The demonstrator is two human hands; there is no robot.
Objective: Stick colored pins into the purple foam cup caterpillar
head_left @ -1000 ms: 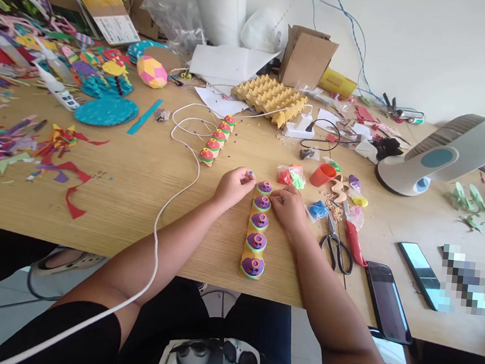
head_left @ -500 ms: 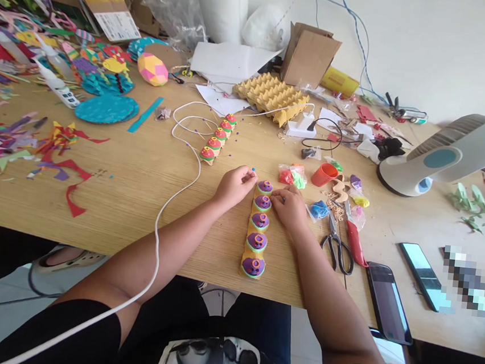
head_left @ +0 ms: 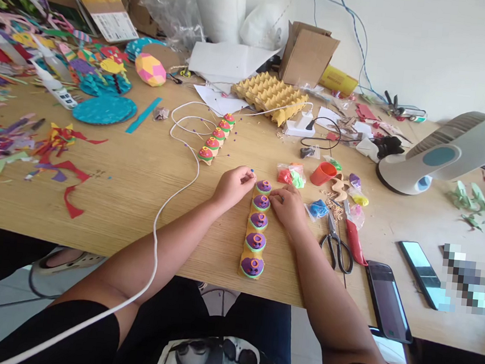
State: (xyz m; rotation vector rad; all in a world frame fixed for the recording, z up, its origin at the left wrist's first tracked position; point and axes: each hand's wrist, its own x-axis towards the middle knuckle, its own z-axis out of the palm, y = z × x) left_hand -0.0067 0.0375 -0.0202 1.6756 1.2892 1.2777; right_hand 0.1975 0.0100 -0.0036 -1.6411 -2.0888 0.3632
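Note:
A strip of egg-carton cups topped with purple and green caps [head_left: 257, 229] lies on the wooden table [head_left: 139, 183] in front of me, running away from the table's front edge. My left hand [head_left: 234, 184] rests at the strip's far left side, fingers pinched on a small blue bead. My right hand [head_left: 288, 206] lies against the strip's right side near the second cup, fingers curled and touching it. A second strip with red and green caps [head_left: 216, 138] lies farther back.
Scissors [head_left: 337, 245] and a red-handled cutter [head_left: 352, 238] lie to the right, with an orange cup [head_left: 323, 174] and bags of coloured bits. Two phones [head_left: 387, 302] sit near the front edge. A fan [head_left: 437, 158], a yellow egg tray [head_left: 270, 96], a white cable [head_left: 168, 198] and paper scraps [head_left: 35, 145] surround the spot.

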